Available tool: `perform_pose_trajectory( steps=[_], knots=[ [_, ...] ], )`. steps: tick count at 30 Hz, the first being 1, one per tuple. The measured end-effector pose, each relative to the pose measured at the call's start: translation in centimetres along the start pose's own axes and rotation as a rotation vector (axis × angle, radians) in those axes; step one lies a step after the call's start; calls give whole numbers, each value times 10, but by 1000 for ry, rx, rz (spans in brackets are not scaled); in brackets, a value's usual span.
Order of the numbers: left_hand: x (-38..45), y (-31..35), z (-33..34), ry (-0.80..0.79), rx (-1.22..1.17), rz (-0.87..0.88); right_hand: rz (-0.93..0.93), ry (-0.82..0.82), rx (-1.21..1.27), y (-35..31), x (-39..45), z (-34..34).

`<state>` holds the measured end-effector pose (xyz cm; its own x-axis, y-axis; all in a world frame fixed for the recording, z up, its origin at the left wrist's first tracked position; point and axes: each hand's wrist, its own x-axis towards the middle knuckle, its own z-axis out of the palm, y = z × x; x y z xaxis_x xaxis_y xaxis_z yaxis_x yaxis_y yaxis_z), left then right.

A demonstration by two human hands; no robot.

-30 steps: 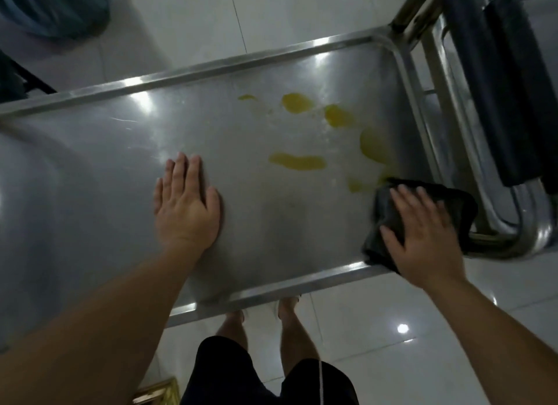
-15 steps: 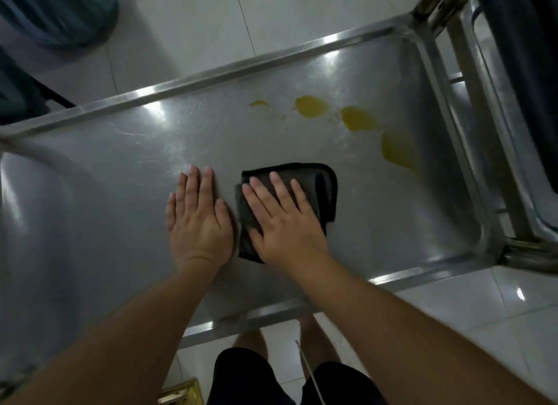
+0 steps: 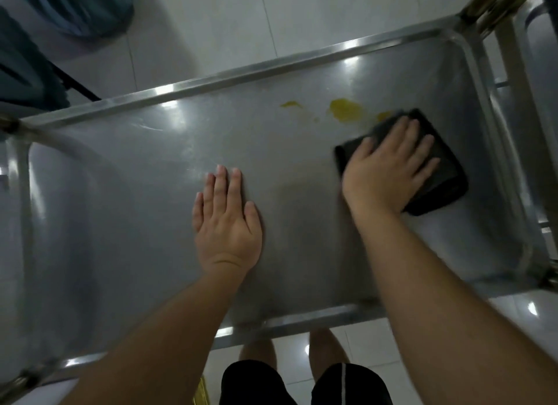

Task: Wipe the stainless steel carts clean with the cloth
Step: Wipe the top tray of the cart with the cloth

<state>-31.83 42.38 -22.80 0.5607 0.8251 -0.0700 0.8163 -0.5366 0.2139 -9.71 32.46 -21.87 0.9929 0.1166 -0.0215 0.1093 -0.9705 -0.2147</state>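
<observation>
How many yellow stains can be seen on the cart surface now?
3: a small one far left, a large one in the middle, a sliver at the cloth edge. The cloth may hide more.

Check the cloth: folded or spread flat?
Folded. The black cloth is a compact thick pad with a doubled edge at its lower right, pressed under the right hand on the cart tray.
</observation>
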Motion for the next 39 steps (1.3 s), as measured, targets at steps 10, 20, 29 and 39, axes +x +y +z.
perform_pose_trajectory(
  steps=[10,20,29,39],
  knots=[
    [-2,1,-2,10,-17,12,-1128,-264,-50,-27,11,7],
    [-2,-1,2,31,18,17,27,-58,-5,-39,105,-1],
    [-1,1,-2,-21,13,1,-1201,-409,-81,-146,-5,24],
    [-1,1,-2,25,9,18,-597,-194,-57,11,207,-18]
  ],
)
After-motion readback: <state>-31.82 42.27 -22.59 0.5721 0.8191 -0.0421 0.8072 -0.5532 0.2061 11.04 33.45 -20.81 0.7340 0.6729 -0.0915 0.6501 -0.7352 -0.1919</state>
